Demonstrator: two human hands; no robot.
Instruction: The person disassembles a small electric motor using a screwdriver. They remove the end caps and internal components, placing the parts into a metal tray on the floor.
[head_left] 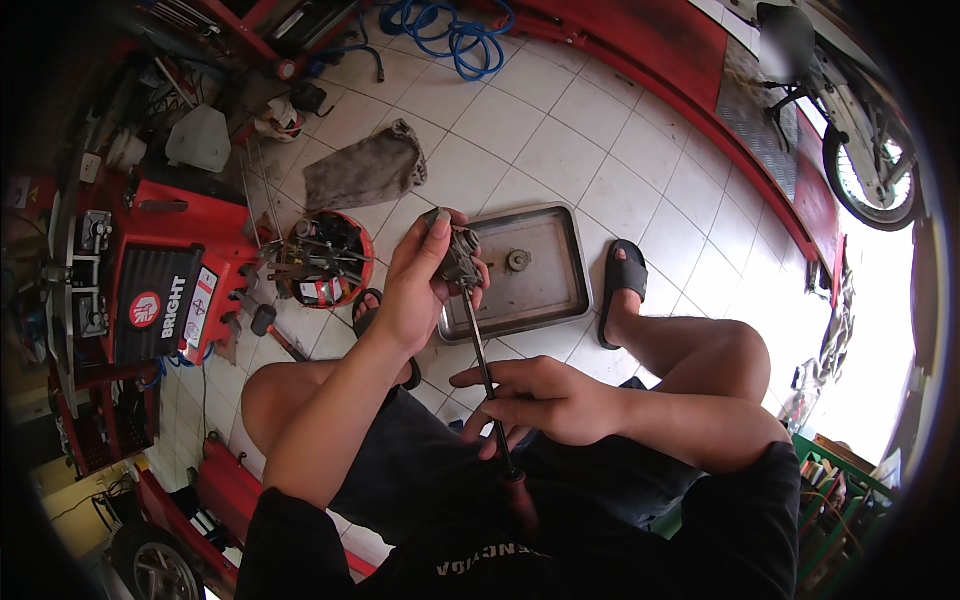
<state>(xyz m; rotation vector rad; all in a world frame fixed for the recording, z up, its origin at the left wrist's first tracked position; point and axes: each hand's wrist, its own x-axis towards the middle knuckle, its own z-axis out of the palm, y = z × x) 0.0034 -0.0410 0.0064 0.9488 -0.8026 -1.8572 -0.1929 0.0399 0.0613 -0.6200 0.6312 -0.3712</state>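
A black shirt (620, 545) fills six o'clock; the left hand (415, 285) clamps a metal part (460, 262) at eleven o'clock from the right hand (550, 400), which loosely grasps a screwdriver (479, 342).

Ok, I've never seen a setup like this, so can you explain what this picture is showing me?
Sure. There's no machine: each grip is a person's bare hand. One wide fisheye camera on the head looks down, so straight edges bend and the forearms seem large.

The left grip holds a small, carburetor-like metal part. The right grip has its fingers about the shaft of a screwdriver, whose handle points back toward the body.

Below, a metal tray with a small round part in it sits on the tiled floor. Around it are a grey rag, a red tub of tools and a blue hose.
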